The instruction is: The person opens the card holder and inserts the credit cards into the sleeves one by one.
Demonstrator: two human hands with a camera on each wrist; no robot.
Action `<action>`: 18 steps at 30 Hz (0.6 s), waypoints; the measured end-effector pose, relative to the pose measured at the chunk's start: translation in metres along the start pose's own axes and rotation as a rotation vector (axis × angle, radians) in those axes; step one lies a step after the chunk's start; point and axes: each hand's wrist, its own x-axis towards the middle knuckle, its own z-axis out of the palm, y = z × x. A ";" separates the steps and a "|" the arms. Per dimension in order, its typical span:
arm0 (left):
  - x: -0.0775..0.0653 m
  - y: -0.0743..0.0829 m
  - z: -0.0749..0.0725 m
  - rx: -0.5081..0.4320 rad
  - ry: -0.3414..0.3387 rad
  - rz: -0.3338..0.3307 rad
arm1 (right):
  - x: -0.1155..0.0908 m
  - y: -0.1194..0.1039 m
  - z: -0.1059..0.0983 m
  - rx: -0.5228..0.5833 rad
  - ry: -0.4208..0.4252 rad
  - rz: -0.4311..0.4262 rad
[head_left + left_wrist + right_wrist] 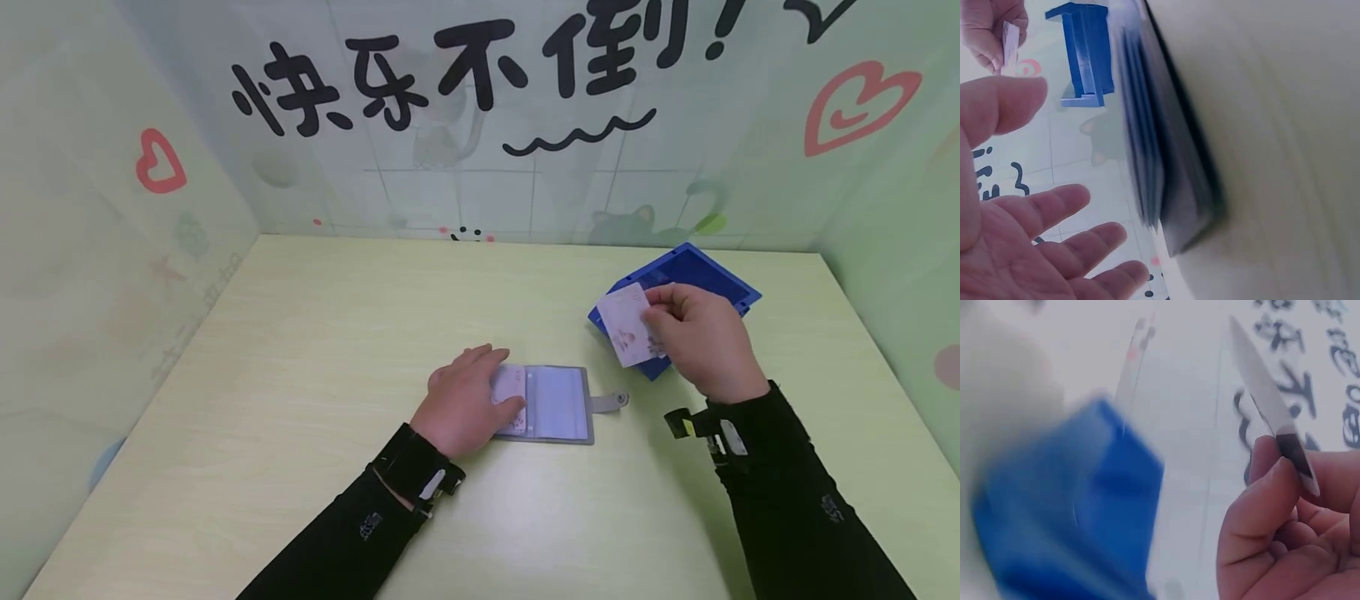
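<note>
A small grey card holder point(590, 417) lies spread on the table, its clear sleeve point(557, 403) facing up on the right side. My left hand point(463, 404) is over the left side of the holder, fingers loosely extended, and partly hides a pinkish card point(510, 383) there. In the left wrist view, the holder's stacked sleeves point(1141, 131) stand beside the relaxed fingers. Between thumb and fingers, my right hand point(705, 342) pinches a pale printed card point(626, 321). That card overlaps the front of a blue bin point(738, 287) in the head view; the right wrist view shows it edge-on.
A strap with a snap point(609, 402) sticks out from the holder's right edge. The blue bin sits at the back right of the light wooden table point(337, 333). Printed wall panels point(525, 200) enclose the back and both sides.
</note>
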 end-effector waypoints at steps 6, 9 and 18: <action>-0.001 0.005 -0.002 -0.203 0.007 0.021 | -0.012 -0.007 0.031 0.280 -0.139 0.028; -0.002 0.008 -0.003 -0.337 -0.023 0.022 | -0.016 -0.010 0.047 0.371 -0.199 0.047; -0.003 0.012 0.000 -0.539 -0.031 0.083 | -0.025 -0.013 0.079 0.416 -0.261 0.008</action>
